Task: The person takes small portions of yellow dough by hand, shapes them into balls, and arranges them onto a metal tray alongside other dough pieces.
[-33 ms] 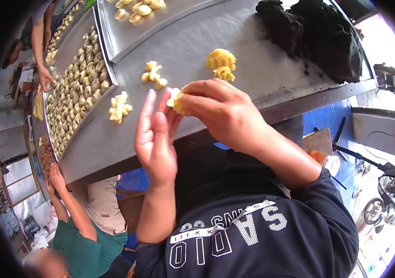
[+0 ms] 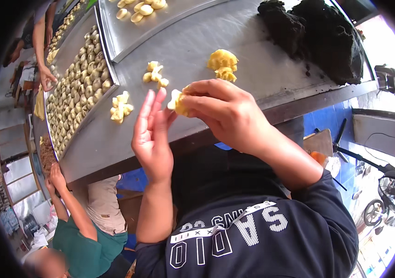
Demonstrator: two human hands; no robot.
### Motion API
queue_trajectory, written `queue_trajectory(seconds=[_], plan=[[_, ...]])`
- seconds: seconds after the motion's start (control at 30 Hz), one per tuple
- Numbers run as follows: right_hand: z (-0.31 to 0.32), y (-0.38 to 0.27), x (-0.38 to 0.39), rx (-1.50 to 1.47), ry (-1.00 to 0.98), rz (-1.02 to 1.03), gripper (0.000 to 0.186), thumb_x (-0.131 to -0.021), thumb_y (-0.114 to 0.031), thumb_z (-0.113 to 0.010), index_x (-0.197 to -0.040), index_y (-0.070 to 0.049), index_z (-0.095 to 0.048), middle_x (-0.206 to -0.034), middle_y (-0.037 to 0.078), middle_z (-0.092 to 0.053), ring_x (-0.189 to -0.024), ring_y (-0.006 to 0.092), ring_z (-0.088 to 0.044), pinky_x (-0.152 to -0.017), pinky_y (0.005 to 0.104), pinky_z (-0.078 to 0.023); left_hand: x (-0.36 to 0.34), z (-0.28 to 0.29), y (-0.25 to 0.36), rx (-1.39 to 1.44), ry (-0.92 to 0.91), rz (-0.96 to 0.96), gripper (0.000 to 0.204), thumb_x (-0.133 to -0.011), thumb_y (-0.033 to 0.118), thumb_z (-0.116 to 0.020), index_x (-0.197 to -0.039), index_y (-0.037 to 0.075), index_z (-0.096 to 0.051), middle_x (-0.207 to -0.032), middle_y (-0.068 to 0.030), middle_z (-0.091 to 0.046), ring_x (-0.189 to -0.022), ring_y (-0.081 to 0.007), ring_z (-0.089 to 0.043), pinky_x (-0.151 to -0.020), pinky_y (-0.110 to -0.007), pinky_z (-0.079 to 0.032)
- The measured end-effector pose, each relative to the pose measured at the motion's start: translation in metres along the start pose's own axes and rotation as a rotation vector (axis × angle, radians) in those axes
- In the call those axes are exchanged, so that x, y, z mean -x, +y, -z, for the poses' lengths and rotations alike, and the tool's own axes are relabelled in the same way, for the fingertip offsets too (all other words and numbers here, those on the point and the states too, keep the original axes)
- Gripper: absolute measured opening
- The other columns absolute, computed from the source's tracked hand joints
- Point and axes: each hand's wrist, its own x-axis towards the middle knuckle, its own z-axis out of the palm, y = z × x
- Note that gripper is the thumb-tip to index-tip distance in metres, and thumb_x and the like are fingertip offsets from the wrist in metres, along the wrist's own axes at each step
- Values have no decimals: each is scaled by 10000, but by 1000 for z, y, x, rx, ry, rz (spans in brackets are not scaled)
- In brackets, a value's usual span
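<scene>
My right hand (image 2: 225,111) holds a lump of soft yellow dough (image 2: 179,104) between its thumb and fingers, just over the near edge of the steel table (image 2: 105,153). My left hand (image 2: 153,134) is raised beside it, palm turned toward the dough, with fingers stretched and slightly apart; its fingertips come close to the lump, and whether they touch is hard to tell. Beyond my hands lie two clusters of small pale yellow dough pieces (image 2: 153,74) (image 2: 120,106) and a larger yellow lump (image 2: 223,62).
A tray of pale balls (image 2: 79,83) fills the left, another tray (image 2: 137,28) the back. A black lumpy mass (image 2: 322,44) sits at back right. A co-worker's hand (image 2: 47,76) reaches by the left tray; a person in green (image 2: 81,236) works near brown crumbly stuff (image 2: 47,153).
My left hand has shifted slightly to the left. My right hand still grips the dough in nearly the same place.
</scene>
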Motion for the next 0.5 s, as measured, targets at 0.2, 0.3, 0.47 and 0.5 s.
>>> queue_trajectory(seconds=[0.2, 0.3, 0.47, 0.5], plan=[[-1, 3, 8, -230, -243, -152, 191, -910, -30, -791, -1098, -60, -795, -1167, 101, -770, -1034, 343, -777, -881, 454, -645, -23, 25, -21, -793, -341, -476, 215, -866, -20, -874, -1067, -1, -798, -986, -58, -748, -795, -167, -717, -742, -333, -577], [-9, -3, 15, -94, -238, -9, 164, -855, -50, -792, -1018, -63, -790, -1057, 86, -748, -1022, 333, -749, -870, 439, -639, -28, 14, -20, -834, -300, -484, 354, -740, 156, -1012, -962, 47, -758, -906, -79, -697, -768, -294, -730, -667, -416, -578], [7, -1, 5, -158, -415, 9, 264, -836, -77, -829, -1099, -87, -803, -1129, 81, -722, -1080, 327, -701, -909, 449, -621, -35, 16, -15, -608, -621, -454, 707, -516, 398, -1127, -974, 67, -702, -861, -77, -680, -775, -332, -702, -685, -454, -585], [10, -4, 0, -130, -332, -70, 306, -823, -84, -851, -1124, -84, -797, -1158, 87, -714, -1097, 335, -695, -934, 458, -612, -33, 19, -16, -559, -634, -383, 782, -450, 459, -1129, -978, 71, -702, -872, -79, -705, -788, -333, -717, -706, -449, -596]])
